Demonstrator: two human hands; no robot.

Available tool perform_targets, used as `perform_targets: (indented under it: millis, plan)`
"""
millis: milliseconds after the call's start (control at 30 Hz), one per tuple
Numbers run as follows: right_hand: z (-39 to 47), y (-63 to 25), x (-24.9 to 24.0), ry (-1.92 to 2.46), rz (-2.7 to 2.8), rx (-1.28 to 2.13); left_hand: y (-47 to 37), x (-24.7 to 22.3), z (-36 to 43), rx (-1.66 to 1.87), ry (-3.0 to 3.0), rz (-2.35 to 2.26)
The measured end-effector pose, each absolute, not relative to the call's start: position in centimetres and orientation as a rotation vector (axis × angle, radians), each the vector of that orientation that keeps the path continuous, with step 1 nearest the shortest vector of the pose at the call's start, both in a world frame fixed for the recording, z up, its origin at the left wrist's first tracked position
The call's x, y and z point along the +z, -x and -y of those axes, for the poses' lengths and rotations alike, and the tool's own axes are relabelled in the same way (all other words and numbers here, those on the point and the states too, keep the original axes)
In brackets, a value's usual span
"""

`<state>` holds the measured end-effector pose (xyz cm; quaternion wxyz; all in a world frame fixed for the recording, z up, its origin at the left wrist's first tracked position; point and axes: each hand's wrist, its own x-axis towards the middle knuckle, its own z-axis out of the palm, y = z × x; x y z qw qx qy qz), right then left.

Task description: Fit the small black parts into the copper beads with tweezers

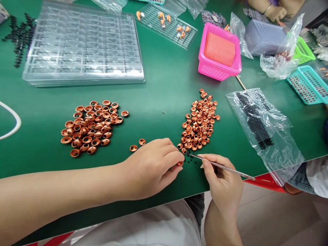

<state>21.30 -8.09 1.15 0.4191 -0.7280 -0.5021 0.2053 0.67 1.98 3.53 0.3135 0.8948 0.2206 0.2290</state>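
A rounded copper cup (180, 163) is pinched in the left hand (156, 167) by the near edge of the green surface (159, 92); the right hand (226, 184) grips metal tweezers (235, 171) at black specks (188, 159). Farther, room separates left pile (89, 128) from right pile (199, 124).

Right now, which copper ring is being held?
The copper ring pinched in the left hand, near the tiny black pieces; the other visible rings lie on the green table.
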Motion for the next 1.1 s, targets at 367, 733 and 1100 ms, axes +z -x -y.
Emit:
perform_targets:
  millis: [367,733,1100]
  plan:
    - [8.30,-21.30,0.75,1.730,1.246,0.536,-0.70,2.97,-2.41,0.628,-2.298,-0.616]
    - [8.29,-21.17,0.81,1.680,1.275,0.496,-0.88,2.93,-2.54,0.616,-2.298,-0.636]
    - [8.06,-21.03,0.92,1.627,1.337,0.503,-0.92,2.83,-2.51,0.562,-2.280,-0.692]
